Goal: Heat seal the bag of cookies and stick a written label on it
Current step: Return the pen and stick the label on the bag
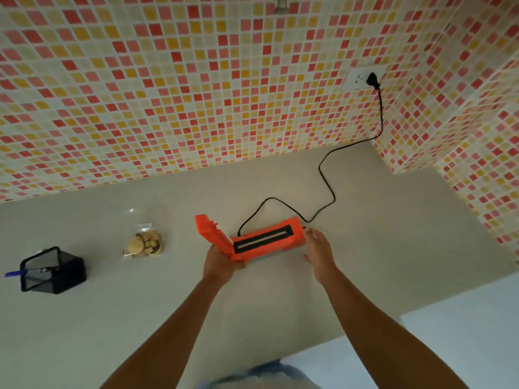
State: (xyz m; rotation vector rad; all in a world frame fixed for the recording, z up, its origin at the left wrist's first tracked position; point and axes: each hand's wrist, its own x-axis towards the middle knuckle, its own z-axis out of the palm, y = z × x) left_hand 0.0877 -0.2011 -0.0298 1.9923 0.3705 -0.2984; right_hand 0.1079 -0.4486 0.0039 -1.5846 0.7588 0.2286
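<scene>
Left hand (222, 265) grips sealer (293, 233) at lid end; right hand (318, 248) spread loose at other end; cookie bag (144, 242) left of left hand.

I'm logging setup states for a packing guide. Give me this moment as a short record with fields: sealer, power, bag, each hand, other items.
sealer: orange heat sealer on the counter, lid raised at its left end, sealing strip exposed
power: black cord plugged into the wall socket
bag: bag of cookies lies left of the sealer, apart from it
left hand: grips the sealer's left end
right hand: fingers relaxed at the sealer's right end, contact unclear
other: black mesh holder with a blue pen, far left
</scene>
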